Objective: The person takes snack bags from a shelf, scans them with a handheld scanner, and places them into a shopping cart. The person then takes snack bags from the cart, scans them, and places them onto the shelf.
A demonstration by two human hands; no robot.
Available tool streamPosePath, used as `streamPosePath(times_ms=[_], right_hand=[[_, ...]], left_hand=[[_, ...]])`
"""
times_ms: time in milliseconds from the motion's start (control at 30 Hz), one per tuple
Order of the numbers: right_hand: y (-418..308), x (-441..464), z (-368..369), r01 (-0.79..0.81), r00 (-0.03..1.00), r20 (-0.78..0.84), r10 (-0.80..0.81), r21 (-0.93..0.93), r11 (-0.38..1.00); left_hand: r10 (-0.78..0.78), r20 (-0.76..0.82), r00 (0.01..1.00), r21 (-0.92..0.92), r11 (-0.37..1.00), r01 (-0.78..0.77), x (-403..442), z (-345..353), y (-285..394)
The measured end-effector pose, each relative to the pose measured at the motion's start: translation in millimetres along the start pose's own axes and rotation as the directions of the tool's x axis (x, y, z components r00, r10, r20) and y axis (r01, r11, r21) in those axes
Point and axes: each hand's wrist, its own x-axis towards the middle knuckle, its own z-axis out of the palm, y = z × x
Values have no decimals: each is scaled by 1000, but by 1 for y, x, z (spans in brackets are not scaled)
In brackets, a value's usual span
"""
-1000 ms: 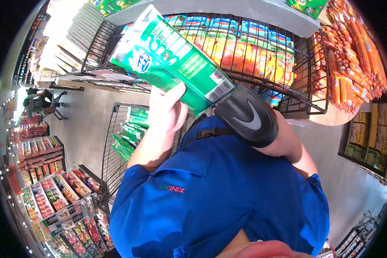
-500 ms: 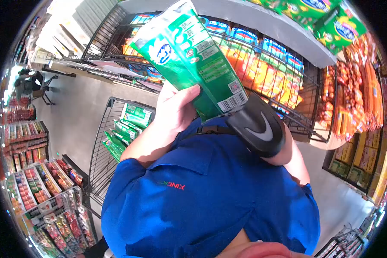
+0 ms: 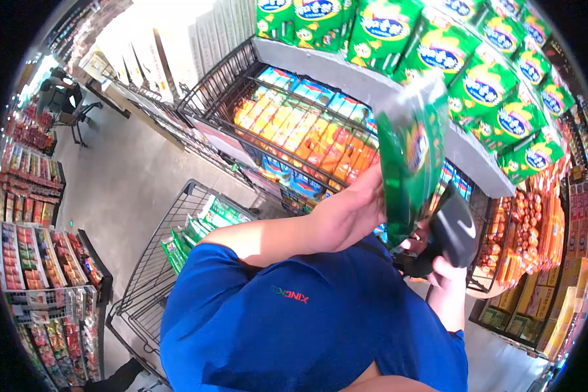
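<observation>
My left hand (image 3: pixel 356 209) is closed on a green snack bag (image 3: pixel 411 157) with a clear top, held up in front of my chest and turned nearly edge-on. Just right of the bag is a black handheld barcode scanner (image 3: pixel 456 225) with a grey curved mark on its top. My right hand (image 3: pixel 441 269) is closed around it from below, its fingers partly hidden. The bag's lower end is close to these fingers; whether they touch, I cannot tell. More green bags (image 3: pixel 193 228) lie in a black wire cart (image 3: pixel 140 271) beside my left arm.
Ahead is a black wire bin (image 3: pixel 209 108) filled with orange and blue packs (image 3: pixel 307 134). Behind it, green bags (image 3: pixel 480 88) stand in rows on a grey ledge (image 3: pixel 326 65). Sausages (image 3: pixel 526 228) hang at right. Snack racks (image 3: pixel 46 261) line the aisle at left.
The green bag has moved right and turned from its barcode face to nearly edge-on. The scanner has shifted right and lower. My view has swung, showing more green bags on the ledge.
</observation>
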Motion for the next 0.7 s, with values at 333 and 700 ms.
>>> streamPosePath(times_ms=[333, 700], right_hand=[[-11, 53, 29, -116, 992, 60, 110, 119, 986], [-8, 65, 38, -367, 893, 342, 292, 179, 913]], left_hand=[[-45, 400, 915, 868, 339, -363, 28, -70, 65], [36, -2, 999, 711, 703, -24, 30, -82, 185]])
